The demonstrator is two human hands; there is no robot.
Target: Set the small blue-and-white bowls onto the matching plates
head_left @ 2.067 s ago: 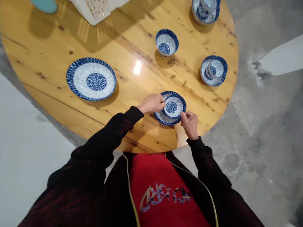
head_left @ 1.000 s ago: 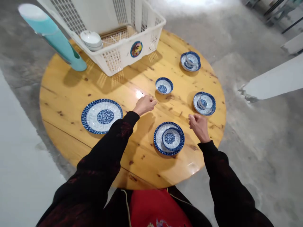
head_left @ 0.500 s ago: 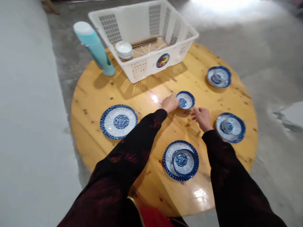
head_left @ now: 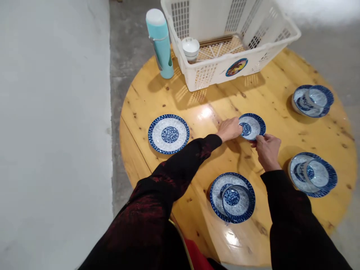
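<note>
Between my hands is a small blue-and-white bowl (head_left: 253,125), raised above the wooden table. My left hand (head_left: 230,129) grips its left rim with closed fingers. At its lower right rim, my right hand (head_left: 267,148) pinches the edge between thumb and fingers. To the left lies a flat blue-and-white plate (head_left: 169,134) with nothing on it. Nearer to me, a matching plate (head_left: 216,187) carries a similar bowl (head_left: 236,200), set off-centre toward its right side.
A round wooden table (head_left: 197,232) bears everything. At its back stand a white plastic basket (head_left: 208,75), with stacked white bowls (head_left: 191,47) inside, and a turquoise thermos (head_left: 162,48). On the right are two more dish sets, a far one (head_left: 302,95) and a nearer one (head_left: 298,176).
My right hand has closed in from beside the bowl onto its rim. The left hand keeps its grip. The whole view has shifted, so the table appears farther right.
</note>
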